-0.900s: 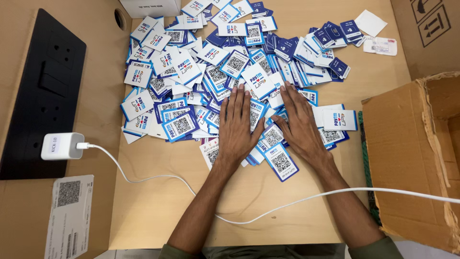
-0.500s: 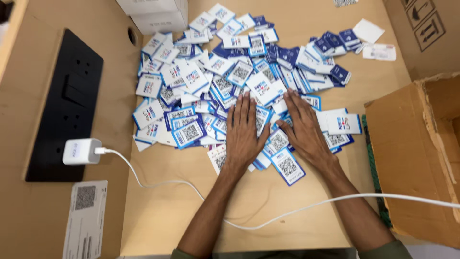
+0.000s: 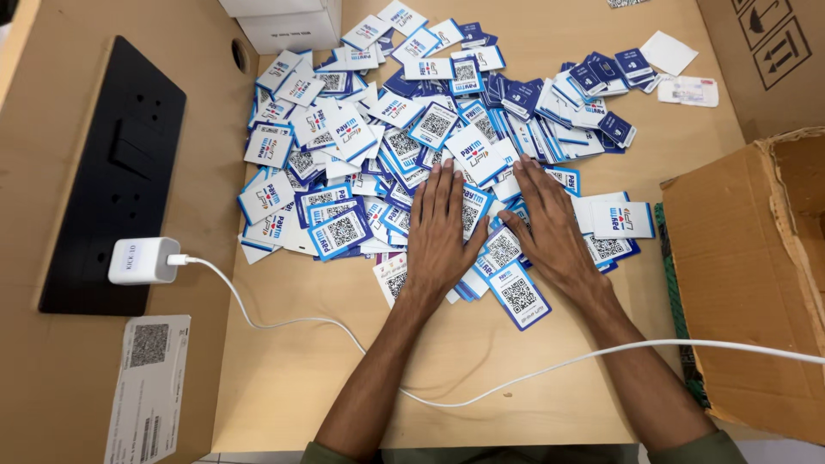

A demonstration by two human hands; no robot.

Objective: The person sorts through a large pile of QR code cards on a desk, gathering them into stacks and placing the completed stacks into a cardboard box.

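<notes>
Left hand (image 3: 441, 232) is what I see first: it lies flat, palm down, fingers straight and close together, pressed on the near edge of the heap of blue-and-white cards (image 3: 412, 129) and gripping nothing. Going from the left edge of my view, I make out a black socket panel (image 3: 112, 172) set into the brown surface, with a white charger (image 3: 142, 260) plugged in at its near end. Below that lies a white printed sheet (image 3: 142, 387). From the charger a white cable (image 3: 284, 322) curls across the wooden table (image 3: 284, 378), passes over both forearms and runs off to the right. The heap of cards spreads over the middle of the table, some face up with square code patterns, some dark blue. One card (image 3: 518, 296) lies at the near edge between the two wrists. My right hand (image 3: 554, 228) rests just beside the left, also flat and spread on the cards, holding nothing. Farther right stands a torn cardboard box (image 3: 739, 275), well apart from the heap's centre. At the top, a white box (image 3: 288, 21) touches the heap's far edge.
</notes>
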